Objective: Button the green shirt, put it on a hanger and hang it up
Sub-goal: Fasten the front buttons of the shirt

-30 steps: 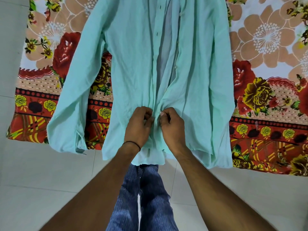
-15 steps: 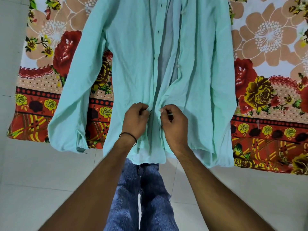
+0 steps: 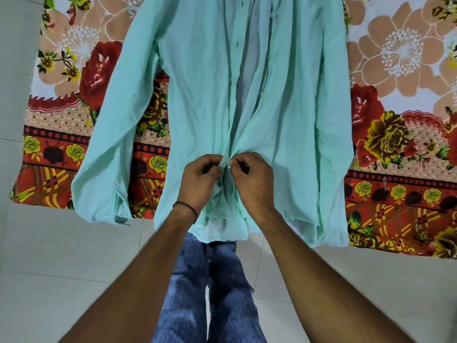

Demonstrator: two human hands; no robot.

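Note:
The pale green shirt (image 3: 197,95) lies front up on a flowered bed, its hem and both sleeves hanging over the near edge. Its front is open higher up, where the grey inside shows between the two plackets. My left hand (image 3: 200,180) pinches the left front edge low on the shirt. My right hand (image 3: 251,178) pinches the right front edge just beside it. The fingertips of both hands meet at one spot on the placket. Any button there is hidden by my fingers. No hanger is in view.
The flowered bedsheet (image 3: 400,149) covers the bed and drapes over its near edge. Pale floor tiles (image 3: 54,256) lie below. My legs in blue jeans (image 3: 210,288) stand against the bed under the shirt's hem.
Both hands have moved a little higher along the placket and drawn together again, bunching the cloth between the fingertips.

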